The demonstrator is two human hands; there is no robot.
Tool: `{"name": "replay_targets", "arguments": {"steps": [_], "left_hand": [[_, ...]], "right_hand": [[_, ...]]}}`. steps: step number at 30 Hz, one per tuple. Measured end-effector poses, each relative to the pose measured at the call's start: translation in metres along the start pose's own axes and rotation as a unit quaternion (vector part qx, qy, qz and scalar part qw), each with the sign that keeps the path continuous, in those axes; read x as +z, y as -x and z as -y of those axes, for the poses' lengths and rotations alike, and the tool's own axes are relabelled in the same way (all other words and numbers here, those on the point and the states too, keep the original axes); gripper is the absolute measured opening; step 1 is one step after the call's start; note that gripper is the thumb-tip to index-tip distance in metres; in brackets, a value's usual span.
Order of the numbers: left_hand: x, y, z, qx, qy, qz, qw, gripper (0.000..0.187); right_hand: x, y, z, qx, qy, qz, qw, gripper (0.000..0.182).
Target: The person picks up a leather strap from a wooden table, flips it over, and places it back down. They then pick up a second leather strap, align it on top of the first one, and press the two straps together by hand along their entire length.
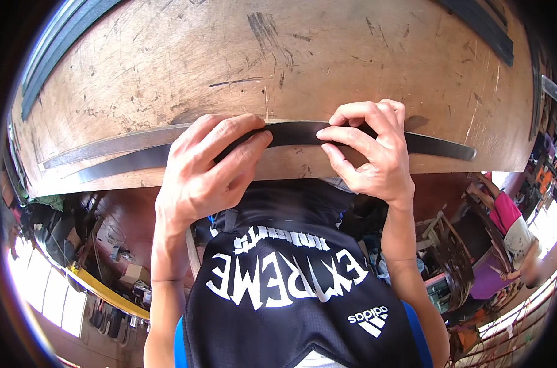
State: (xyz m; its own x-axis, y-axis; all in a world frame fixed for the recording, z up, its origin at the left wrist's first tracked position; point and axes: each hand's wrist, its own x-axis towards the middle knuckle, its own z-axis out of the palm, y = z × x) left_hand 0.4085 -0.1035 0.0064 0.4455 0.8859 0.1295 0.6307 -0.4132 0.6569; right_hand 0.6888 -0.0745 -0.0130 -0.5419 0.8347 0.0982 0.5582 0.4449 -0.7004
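A long, narrow black strip lies across the near part of the wooden table, between and beneath both hands. My left hand is closed over it left of centre, with curled fingers on its upper edge and the thumb near the index finger. To the right, my right hand has its fingers bent and apart; a fingertip touches the strip and the thumb is just below it. Behind the strip, on the left, lies a brownish strip, partly hidden by my left hand.
Dark strips lie at the table's far left and far right. The table's near edge runs just in front of my body. A person is at the right, beyond the table. A yellow beam is at the lower left.
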Motion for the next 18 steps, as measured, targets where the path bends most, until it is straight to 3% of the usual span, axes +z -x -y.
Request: {"name": "replay_targets", "arguments": {"steps": [18], "left_hand": [[0.001, 0.0, 0.0, -0.002, 0.001, -0.005, 1.0, 0.044]], "right_hand": [[0.013, -0.007, 0.004, -0.036, 0.008, -0.004, 0.999, 0.026]]}}
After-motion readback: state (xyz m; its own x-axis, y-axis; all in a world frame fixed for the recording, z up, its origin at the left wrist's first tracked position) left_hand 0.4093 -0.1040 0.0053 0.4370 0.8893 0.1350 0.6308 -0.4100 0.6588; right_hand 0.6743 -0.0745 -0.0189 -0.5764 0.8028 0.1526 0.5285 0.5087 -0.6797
